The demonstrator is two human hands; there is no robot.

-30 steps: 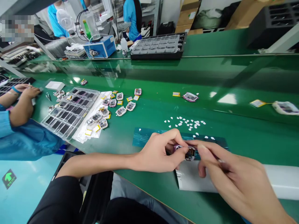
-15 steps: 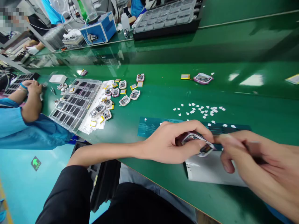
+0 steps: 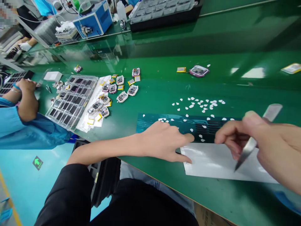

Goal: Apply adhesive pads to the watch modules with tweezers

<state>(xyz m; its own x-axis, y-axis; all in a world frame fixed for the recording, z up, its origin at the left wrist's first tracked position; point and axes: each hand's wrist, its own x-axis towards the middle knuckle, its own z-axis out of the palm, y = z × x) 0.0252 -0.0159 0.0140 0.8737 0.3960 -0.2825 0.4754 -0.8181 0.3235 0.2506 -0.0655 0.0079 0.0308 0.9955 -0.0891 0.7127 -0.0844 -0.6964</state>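
My left hand (image 3: pixel 164 141) lies palm down over the left end of a white glossy sheet (image 3: pixel 209 161), index finger and thumb stretched apart. Nothing shows between those fingers; whatever is under the palm is hidden. A pair of silver metal tweezers (image 3: pixel 246 152) sits in my right hand (image 3: pixel 263 138), its pointed tip slanting down over the sheet. Behind both hands runs a dark teal strip (image 3: pixel 148 124) with small white round stickers (image 3: pixel 191 130) on it. More white tabbed stickers (image 3: pixel 204 105) are scattered on the green bench beyond.
An open watch-like housing (image 3: pixel 199 71) wired to a yellow battery (image 3: pixel 181 69) lies farther back. Left are several similar housings (image 3: pixel 122 96) and a clear compartment tray (image 3: pixel 72 100). A co-worker's blue sleeve (image 3: pixel 35 128) reaches in there. A blue box (image 3: pixel 94 20) stands behind.
The open housing that was in my left hand is no longer visible, and that hand has flattened. My right hand has drawn away to the right, bringing the tweezers into clear view.
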